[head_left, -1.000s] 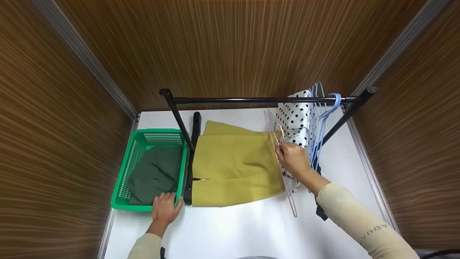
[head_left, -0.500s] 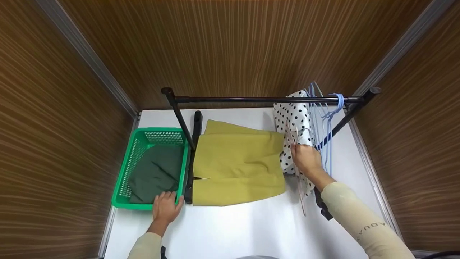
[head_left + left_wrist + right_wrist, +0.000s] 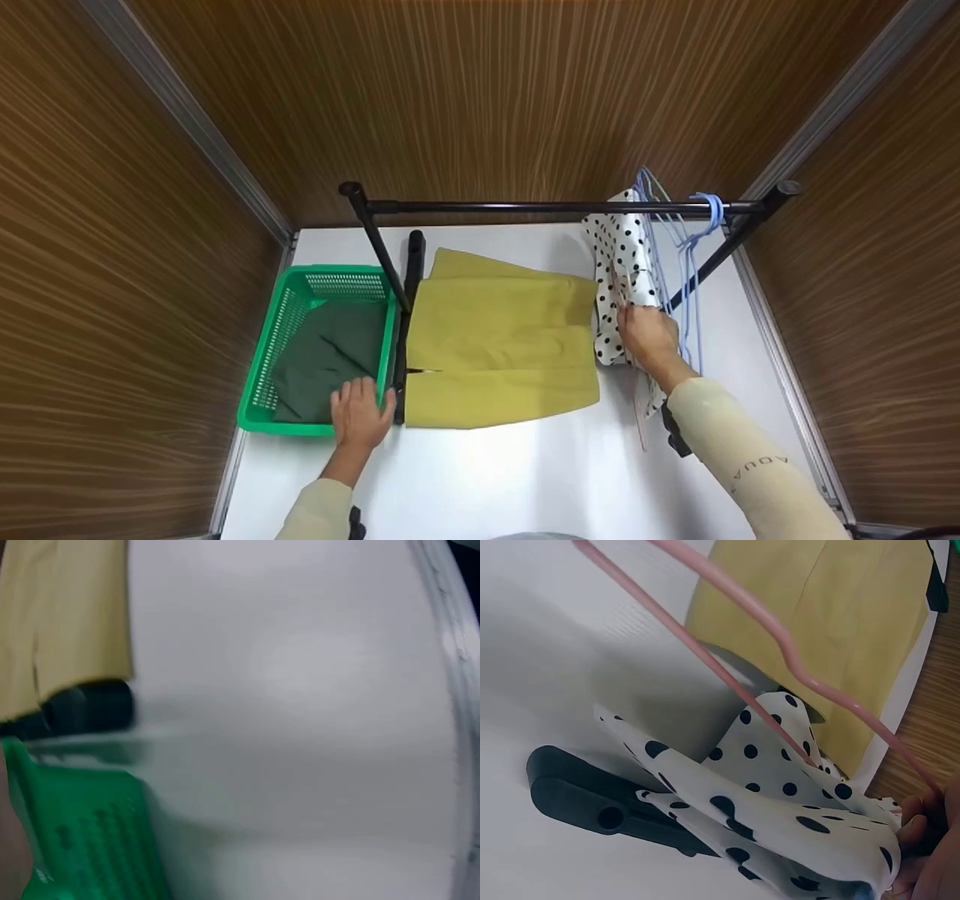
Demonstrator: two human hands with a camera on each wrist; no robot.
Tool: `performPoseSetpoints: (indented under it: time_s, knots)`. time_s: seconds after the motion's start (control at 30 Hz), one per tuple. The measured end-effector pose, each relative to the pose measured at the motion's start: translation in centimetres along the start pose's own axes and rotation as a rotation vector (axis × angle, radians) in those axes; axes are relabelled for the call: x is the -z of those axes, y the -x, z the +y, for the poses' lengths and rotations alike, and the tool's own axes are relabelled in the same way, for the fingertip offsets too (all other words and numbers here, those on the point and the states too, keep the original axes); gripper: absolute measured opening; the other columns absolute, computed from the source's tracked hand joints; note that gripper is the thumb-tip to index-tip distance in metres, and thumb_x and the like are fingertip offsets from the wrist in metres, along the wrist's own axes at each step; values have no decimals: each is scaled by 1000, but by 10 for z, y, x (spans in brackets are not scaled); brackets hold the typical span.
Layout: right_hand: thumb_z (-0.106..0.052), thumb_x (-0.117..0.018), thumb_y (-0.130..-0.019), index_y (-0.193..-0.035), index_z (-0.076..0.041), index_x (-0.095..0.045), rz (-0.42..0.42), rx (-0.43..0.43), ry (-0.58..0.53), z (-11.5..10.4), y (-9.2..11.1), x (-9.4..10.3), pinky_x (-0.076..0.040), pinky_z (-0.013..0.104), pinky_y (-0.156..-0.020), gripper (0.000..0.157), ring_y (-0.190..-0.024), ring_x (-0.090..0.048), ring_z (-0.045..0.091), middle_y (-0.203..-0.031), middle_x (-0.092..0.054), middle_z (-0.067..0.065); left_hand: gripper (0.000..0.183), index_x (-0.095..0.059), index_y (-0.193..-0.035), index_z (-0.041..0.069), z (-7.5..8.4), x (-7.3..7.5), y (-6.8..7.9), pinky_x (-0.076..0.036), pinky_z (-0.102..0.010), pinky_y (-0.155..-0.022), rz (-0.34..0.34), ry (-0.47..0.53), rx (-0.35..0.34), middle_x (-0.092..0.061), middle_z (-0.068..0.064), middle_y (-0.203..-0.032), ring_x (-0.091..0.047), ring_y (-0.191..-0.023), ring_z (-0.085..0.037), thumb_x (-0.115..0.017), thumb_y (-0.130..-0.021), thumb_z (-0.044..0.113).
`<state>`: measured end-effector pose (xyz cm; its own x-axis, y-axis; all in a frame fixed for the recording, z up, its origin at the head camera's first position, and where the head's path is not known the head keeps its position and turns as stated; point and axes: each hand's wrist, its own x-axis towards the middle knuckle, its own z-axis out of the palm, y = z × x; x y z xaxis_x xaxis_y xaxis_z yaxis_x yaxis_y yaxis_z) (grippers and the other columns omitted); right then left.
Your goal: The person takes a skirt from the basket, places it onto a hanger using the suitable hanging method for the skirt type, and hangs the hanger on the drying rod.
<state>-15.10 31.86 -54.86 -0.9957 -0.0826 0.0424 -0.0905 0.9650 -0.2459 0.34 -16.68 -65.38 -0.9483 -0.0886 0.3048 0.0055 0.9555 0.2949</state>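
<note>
The right hand, at right, grips a pink hanger partly hidden by polka-dot fabric; whether it pinches both is unclear. The left hand, fingers extended, partly covers the green basket.

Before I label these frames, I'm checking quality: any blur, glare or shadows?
Left wrist: green basket and yellow garment blurred, glare on the table; right wrist: pink hanger sharper, soft shadow near the polka-dot cloth; head: bright patch on the table.

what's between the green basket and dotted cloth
In the head view, the rack's left foot and the yellow garment lie between the basket and the dotted cloth.
</note>
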Motion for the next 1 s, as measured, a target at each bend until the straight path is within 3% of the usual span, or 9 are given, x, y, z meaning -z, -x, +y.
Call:
performPoseSetpoints:
  time_s: [0.17,0.3,0.37,0.53,0.63,0.73,0.87,1.0]
  knots:
    - [-30,-41,-103,-77,-1,-57,-48,-12,-11,0,-2,0,-50,59,-59,42,-62,-63,46,-82,-68,32,24,-54,-81,10,39,-10,-22,-41,-46,-76,89,42,-167,-54,-8,-77,-52,-76,-29,-69,-85,27]
    - [-29,-41,-103,-80,-2,-58,-63,-6,-17,2,-4,-1,-51,59,-62,40,-63,-63,44,-81,-68,29,21,-55,-82,11,73,-24,-31,-43,-44,-76,39,92,-260,-56,-6,-78,-56,-80,-27,-69,-84,26]
    - [-29,-42,-103,-79,-2,-59,-66,5,-9,5,-5,-3,-51,58,-61,40,-60,-62,42,-77,-67,26,19,-57,-86,11,92,-30,-32,-44,-44,-80,-54,118,-289,-60,-6,-83,-58,-85,-26,-67,-87,27]
    - [-29,-43,-103,-72,-6,-56,-69,3,-4,10,-4,-5,-50,54,-58,40,-53,-57,34,-64,-61,17,18,-58,-103,14,146,-44,-28,-44,-42,-90,-406,105,-400,-61,-3,-101,-57,-99,-22,-55,-96,30]
    - [-28,-44,-102,-66,-8,-53,-24,-3,-16,10,-4,-7,-49,55,-56,42,-54,-59,36,-62,-61,17,22,-58,-111,16,176,-55,-25,-42,-39,-91,-577,88,-471,-58,-1,-109,-55,-102,-19,-50,-97,31]
    - [-29,-43,-103,-63,-9,-52,1,2,-19,8,-4,-9,-48,55,-56,46,-54,-60,37,-61,-61,18,23,-59,-117,20,199,-67,-24,-40,-36,-93,-671,75,-524,-54,0,-115,-52,-105,-17,-52,-98,30]
    - [-31,-41,-103,-62,-10,-52,-16,1,-7,8,-4,-10,-48,53,-53,47,-52,-58,34,-58,-59,14,28,-62,-124,29,224,-84,-20,-38,-36,-99,-735,16,-595,-50,-1,-133,-48,-120,-17,-56,-97,28]
    - [-30,-42,-103,-63,-10,-52,-23,-6,-4,8,-2,-10,-48,52,-54,46,-53,-57,34,-59,-59,15,46,-51,-141,40,233,-97,-9,-32,-41,-110,-848,-140,-576,-30,-2,-158,-35,-141,-23,-57,-96,32]
